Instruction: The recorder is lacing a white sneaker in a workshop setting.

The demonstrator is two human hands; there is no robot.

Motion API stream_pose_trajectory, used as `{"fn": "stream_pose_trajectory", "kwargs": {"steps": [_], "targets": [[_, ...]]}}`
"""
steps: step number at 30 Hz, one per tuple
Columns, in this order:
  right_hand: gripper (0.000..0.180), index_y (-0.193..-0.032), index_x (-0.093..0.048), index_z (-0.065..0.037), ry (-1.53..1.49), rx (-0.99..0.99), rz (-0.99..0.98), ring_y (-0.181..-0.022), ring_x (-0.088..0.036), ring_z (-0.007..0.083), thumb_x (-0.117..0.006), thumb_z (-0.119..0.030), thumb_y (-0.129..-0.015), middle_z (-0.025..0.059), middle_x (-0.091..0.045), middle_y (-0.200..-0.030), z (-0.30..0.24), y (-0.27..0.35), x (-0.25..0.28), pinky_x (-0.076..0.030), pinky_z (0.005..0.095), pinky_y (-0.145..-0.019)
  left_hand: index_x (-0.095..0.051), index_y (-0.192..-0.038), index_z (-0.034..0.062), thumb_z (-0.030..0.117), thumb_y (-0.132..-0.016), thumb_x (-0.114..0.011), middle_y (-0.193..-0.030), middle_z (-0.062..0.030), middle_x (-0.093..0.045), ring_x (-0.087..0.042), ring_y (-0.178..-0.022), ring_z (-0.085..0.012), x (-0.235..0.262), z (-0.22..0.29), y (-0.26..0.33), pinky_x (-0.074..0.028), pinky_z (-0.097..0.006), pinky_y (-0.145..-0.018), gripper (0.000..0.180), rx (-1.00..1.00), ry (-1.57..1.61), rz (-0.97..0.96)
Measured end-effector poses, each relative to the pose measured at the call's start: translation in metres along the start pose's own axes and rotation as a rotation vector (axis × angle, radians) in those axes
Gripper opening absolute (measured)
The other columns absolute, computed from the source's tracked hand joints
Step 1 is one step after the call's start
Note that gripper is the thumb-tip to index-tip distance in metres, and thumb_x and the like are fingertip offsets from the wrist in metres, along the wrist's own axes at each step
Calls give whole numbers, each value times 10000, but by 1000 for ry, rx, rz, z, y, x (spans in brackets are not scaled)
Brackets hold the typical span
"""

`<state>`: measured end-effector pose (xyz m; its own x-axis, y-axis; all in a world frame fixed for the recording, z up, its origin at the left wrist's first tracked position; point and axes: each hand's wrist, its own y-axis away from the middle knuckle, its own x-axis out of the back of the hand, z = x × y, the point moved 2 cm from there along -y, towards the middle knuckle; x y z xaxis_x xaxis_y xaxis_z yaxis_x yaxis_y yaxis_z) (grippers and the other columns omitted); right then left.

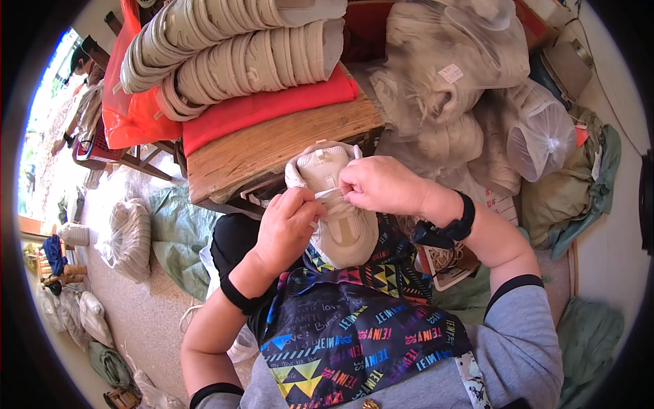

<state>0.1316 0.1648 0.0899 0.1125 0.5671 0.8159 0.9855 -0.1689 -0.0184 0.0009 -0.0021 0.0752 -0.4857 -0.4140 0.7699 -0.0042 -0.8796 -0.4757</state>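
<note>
Left hand (289, 221) and right hand (383, 185) pinch the pale lace (328, 194) above the shoe (345, 240)—uneven tugging could skew it!

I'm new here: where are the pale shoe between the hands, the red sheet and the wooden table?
Pale shoe (344, 235): head view, on its toe.
Red sheet (272, 108): head view, on its exposed front part.
Wooden table (286, 141): head view, on its bare top.

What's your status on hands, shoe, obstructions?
Left hand and right hand: pinching pale lace. Pale shoe: toe toward patterned apron. Obstructions: only hands, partly covering it.
</note>
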Motion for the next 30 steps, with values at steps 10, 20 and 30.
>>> {"fn": "stream_pose_trajectory", "kwargs": {"steps": [10, 20, 30], "targets": [[150, -730, -603, -83, -28, -10, -24, -727, -638, 318, -686, -208, -749, 101, -631, -739, -6, -7, 1, -497, 429, -643, -544, -864, 34, -69, -846, -637, -910, -36, -462, -473, -780, -90, -54, -3, 26, -424, -208, -678, 140, 580, 615, 481], [184, -686, -554, -42, -609, -42, -85, -607, -499, 98, -701, -139, -738, 20, -529, -646, 22, -3, -6, -406, 288, -560, -549, -991, 37, -23, -907, -613, -920, -37, -481, -489, -757, -98, -34, -4, 32, -447, -222, -687, 121, 408, 612, 159], [267, -1240, -588, -82, -739, -163, 351, -882, -562, 54, -444, -163, -1030, -19, -631, -897, 58, 48, 73, -444, 224, -859, -625, -984, 52, 489, -1043, -321, -657, 41, -411, -339, -566, -77, 83, -89, 67, -275, -244, -526, 536, 1028, 929, 485]]}}
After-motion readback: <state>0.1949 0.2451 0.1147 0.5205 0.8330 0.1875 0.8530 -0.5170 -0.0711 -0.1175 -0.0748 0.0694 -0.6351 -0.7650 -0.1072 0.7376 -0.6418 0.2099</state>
